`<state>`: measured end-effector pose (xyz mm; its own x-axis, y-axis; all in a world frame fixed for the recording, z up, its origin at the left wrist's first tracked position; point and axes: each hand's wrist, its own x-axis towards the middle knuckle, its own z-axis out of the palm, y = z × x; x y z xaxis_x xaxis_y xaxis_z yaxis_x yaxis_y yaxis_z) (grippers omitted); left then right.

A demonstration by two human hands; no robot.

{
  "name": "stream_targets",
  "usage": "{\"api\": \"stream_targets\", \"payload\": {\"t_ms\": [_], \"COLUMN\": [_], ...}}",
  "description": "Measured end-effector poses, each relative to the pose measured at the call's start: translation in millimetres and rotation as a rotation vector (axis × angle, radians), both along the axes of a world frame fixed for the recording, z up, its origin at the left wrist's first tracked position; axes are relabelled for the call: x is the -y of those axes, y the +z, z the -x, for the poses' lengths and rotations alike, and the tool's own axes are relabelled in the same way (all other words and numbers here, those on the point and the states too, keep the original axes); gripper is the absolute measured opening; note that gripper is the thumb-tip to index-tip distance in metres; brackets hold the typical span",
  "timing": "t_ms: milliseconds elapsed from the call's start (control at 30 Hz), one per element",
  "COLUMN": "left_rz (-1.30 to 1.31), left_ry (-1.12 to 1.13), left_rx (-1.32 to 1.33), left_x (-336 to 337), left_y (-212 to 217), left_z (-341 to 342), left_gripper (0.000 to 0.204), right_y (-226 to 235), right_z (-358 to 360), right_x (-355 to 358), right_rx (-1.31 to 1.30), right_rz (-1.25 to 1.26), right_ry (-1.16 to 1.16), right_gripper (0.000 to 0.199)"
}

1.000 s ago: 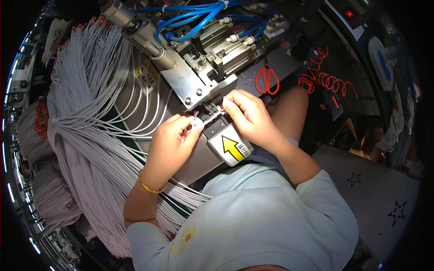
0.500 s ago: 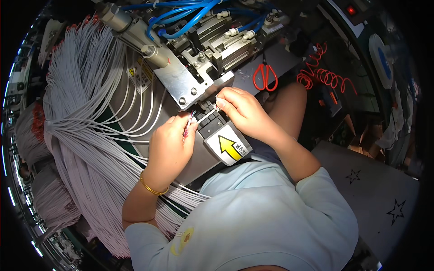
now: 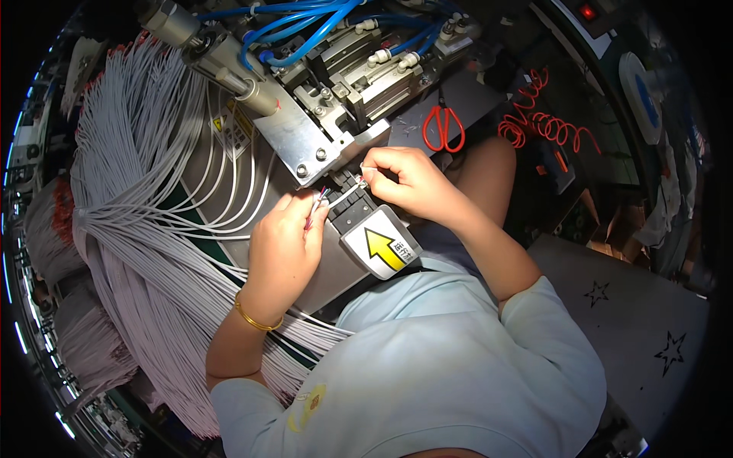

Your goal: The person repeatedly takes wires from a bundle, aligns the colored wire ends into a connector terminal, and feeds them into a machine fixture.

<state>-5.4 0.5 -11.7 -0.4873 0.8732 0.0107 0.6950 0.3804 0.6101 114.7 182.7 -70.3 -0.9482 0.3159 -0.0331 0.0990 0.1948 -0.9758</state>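
Observation:
My left hand [image 3: 286,244] is closed, thumb and fingers pinching a cable end [image 3: 318,203] whose thin coloured wires fan out at the fingertips. My right hand [image 3: 408,183] is closed in a pinch on something small and pale at the right end of a black slotted fixture [image 3: 353,206]; the fingers mostly hide it. A light strand runs across the fixture between the two hands. Just beyond them stands a metal press block [image 3: 305,141]. Toward me, the fixture carries a white plate with a yellow arrow [image 3: 384,246].
A large bundle of grey cables [image 3: 145,252] spreads along the left side. Pneumatic cylinders with blue air hoses [image 3: 305,30] rise at the far side. Red-handled scissors [image 3: 443,128] lie right of the press, near a coiled red hose [image 3: 546,126]. A star-marked grey surface [image 3: 626,305] is at right.
My right fingers have shifted slightly back from the press block. The coloured wire ends in my left hand now show more clearly. The whole view has moved a little.

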Motion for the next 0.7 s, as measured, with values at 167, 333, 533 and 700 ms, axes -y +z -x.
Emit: {"api": "stream_targets", "payload": {"t_ms": [167, 333, 533, 700], "left_rz": [-0.121, -0.09, -0.1, -0.072], "left_ry": [-0.02, 0.001, 0.025, 0.037], "left_rx": [0.183, 0.512, 0.816, 0.888], "left_x": [4, 2, 2, 1], "left_y": [-7, 2, 9, 10], "left_z": [9, 5, 8, 9], "left_gripper": [0.015, 0.014, 0.011, 0.011], "right_y": [14, 22, 24, 26], "right_z": [0, 4, 4, 1], "right_x": [8, 24, 26, 29], "right_rx": [-0.055, -0.4, -0.474, -0.384], "right_rz": [-0.534, -0.354, -0.281, -0.076], "right_ry": [-0.115, -0.125, -0.038, -0.036], "right_gripper": [0.009, 0.009, 0.009, 0.007]}}
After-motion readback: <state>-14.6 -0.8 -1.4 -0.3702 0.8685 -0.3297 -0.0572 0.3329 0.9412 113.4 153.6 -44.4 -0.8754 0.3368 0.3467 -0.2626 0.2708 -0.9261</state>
